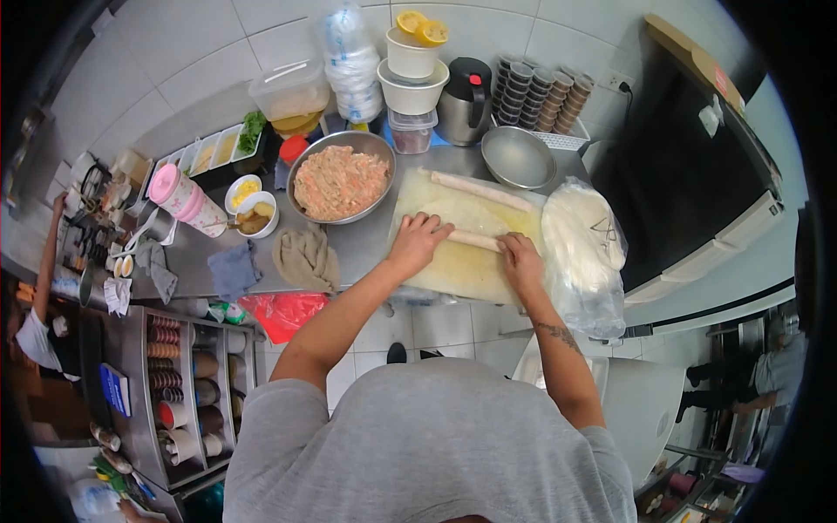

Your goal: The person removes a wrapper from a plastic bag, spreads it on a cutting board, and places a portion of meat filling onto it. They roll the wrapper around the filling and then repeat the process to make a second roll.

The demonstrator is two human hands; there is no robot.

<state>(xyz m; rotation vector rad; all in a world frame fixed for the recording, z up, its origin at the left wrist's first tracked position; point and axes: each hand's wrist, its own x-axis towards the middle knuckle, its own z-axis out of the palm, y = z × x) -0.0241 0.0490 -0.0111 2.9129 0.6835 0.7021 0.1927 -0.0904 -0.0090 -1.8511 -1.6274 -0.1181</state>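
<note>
Beneath the loosely spread, palm-down fingers of the left hand (pixel 418 242) and right hand (pixel 521 261), a pale roll (pixel 475 240) lies pressed against the cutting board (pixel 453 275), a second roll (pixel 479 190) resting just beyond the fingertips.

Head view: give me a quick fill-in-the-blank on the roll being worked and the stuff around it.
1. The cutting board holds ___ pale rolls.
2. The left hand and right hand rest on the near roll; the far roll is touched by ___ hand.
3. The big metal bowl is filled; the smaller metal bowl is ___.
4. The lid of the tumbler on the counter is ___.
Missing words: two; neither; empty; pink.
</note>
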